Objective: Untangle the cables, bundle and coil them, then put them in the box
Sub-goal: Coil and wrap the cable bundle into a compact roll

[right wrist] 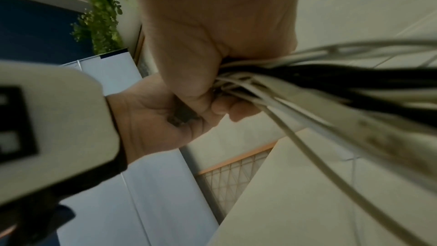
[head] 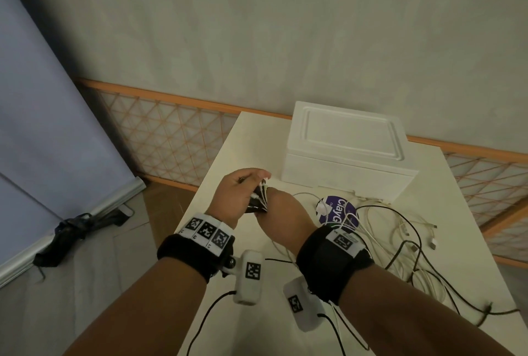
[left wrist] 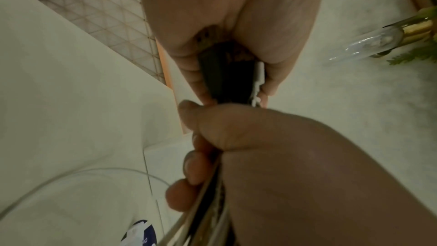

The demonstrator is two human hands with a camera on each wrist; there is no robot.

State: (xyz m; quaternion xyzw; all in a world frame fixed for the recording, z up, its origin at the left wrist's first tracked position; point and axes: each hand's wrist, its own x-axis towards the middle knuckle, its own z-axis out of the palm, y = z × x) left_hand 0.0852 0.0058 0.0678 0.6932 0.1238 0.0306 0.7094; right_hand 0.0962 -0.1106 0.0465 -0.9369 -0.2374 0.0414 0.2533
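Note:
Above the table's left part, both hands hold one bundle of black and white cable ends [head: 260, 198]. My left hand [head: 250, 182] pinches the plug ends, a black plug [left wrist: 224, 79] showing between its fingers and thumb. Just below, my right hand [head: 283, 211] is closed in a fist round the cables [right wrist: 307, 81]. The left hand [left wrist: 236, 25] sits above the right hand [left wrist: 283, 147] in the left wrist view. The rest of the cables [head: 400, 238] trail loose and tangled over the table to the right. The white foam box [head: 343, 149] stands behind, lid on.
A round purple-labelled roll [head: 341, 210] lies between the box and the loose cables. The white table [head: 251, 141] ends close to my left hand. A lattice rail [head: 171, 132] runs along the wall, and a black bundle [head: 74, 232] lies on the floor at left.

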